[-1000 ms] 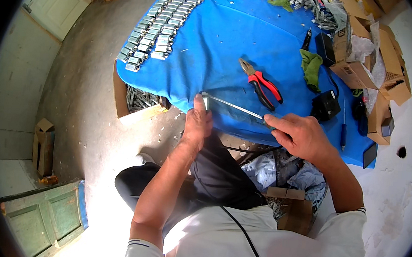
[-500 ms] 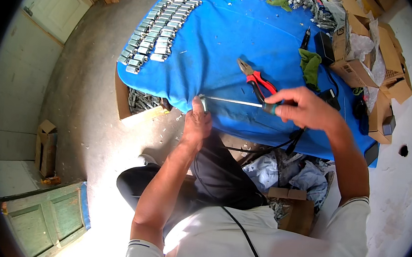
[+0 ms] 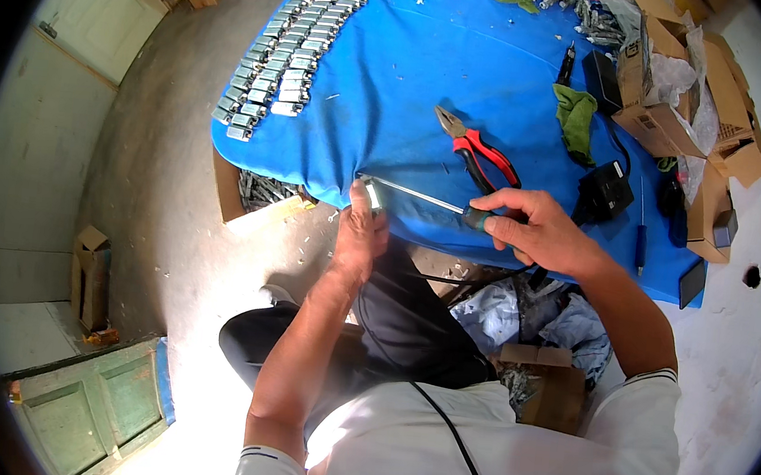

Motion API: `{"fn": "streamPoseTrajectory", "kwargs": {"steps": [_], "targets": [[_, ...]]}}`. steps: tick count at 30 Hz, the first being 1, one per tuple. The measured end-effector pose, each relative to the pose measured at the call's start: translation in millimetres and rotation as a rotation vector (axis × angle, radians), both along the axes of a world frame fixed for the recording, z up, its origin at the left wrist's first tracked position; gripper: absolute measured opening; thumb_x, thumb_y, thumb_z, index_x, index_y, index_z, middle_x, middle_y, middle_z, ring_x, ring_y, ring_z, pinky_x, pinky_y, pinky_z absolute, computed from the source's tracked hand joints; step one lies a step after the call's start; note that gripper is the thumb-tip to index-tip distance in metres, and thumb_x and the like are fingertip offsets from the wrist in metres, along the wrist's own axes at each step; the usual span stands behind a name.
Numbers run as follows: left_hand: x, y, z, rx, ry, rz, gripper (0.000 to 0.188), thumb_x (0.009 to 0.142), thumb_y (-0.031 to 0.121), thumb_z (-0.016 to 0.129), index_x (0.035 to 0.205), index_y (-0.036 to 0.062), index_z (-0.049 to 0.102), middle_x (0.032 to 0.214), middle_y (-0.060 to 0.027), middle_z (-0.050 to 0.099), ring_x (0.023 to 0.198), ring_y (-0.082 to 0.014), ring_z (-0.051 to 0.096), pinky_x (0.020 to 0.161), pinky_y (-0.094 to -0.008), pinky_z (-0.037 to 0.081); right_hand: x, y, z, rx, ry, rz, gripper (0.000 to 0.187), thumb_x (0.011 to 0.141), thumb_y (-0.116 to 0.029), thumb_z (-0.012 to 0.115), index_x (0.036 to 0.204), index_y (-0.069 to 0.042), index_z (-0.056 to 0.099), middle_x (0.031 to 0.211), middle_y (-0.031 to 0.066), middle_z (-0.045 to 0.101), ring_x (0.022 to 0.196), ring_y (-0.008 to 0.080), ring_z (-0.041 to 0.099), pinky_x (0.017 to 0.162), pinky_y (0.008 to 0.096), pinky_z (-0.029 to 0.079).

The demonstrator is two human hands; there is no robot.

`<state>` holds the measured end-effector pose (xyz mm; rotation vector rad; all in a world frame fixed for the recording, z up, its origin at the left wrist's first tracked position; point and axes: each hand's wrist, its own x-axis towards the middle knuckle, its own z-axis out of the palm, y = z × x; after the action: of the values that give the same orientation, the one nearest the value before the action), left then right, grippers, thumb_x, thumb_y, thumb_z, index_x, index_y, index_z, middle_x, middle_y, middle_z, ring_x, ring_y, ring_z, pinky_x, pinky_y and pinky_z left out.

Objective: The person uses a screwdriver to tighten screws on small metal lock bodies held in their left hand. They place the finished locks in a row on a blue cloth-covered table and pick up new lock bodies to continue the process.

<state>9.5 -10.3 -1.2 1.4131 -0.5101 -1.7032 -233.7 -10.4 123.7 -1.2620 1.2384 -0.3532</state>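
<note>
Near the front edge of the blue-covered table, my left hand is closed around a small shiny metal part, its thumb along the top. Most of that part is hidden by the fingers. My right hand grips the dark handle of a screwdriver. Its long thin shaft points left, and the tip meets the top of the metal part by my left thumb. Just beyond the screwdriver handle lie red-and-black pliers, with nobody holding them.
Rows of similar metal parts lie at the table's far left. On the right are a green cloth, a black adapter, a blue-handled screwdriver and open cardboard boxes. A box of metal pieces stands below the left table edge.
My right hand has come lower and slightly left, so the screwdriver now slants down toward its handle. The left hand still holds the metal part in nearly the same place.
</note>
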Motion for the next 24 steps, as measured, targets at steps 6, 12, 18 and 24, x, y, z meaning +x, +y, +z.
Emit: {"fn": "streamPoseTrajectory", "kwargs": {"steps": [6,12,18,24], "targets": [[1,2,-6,0.010,0.066,0.010,0.066,0.083,0.077,0.041,0.056,0.0197,0.024,0.050,0.0053,0.021,0.043,-0.0095,0.020,0.041,-0.0262,0.014,13,49,-31,0.053,-0.186,-0.227,0.033,0.092,-0.016,0.059,0.123,-0.004,0.057,0.072,0.0041,0.059,0.047,0.0047,0.044,0.041,0.0218,0.034],[1,6,-9,0.072,0.192,0.070,0.062,0.084,0.076,0.042,0.063,0.0184,0.033,0.053,0.0047,0.027,0.044,-0.0082,0.024,0.042,-0.0241,0.017,48,94,-57,-0.021,-0.270,-0.333,0.035,0.097,-0.022,0.054,0.127,-0.005,0.051,0.079,0.0053,0.058,0.050,0.0057,0.043,0.045,0.0203,0.034],[-3,7,3,0.030,0.316,0.118,0.049,0.092,0.063,0.042,0.078,0.0163,0.043,0.066,0.0029,0.040,0.051,-0.0080,0.034,0.042,-0.0221,0.021,58,100,-50,-0.003,-0.252,-0.392,0.036,0.095,-0.019,0.054,0.126,-0.003,0.050,0.075,0.0055,0.057,0.050,0.0068,0.047,0.046,0.0218,0.038],[-4,12,0,-0.036,0.398,0.096,0.039,0.095,0.054,0.044,0.083,0.0173,0.045,0.070,0.0030,0.042,0.055,-0.0069,0.037,0.042,-0.0208,0.022,61,101,-43,0.068,-0.278,-0.407,0.037,0.095,-0.020,0.053,0.128,-0.003,0.049,0.076,0.0055,0.057,0.050,0.0081,0.048,0.046,0.0219,0.038]]}}
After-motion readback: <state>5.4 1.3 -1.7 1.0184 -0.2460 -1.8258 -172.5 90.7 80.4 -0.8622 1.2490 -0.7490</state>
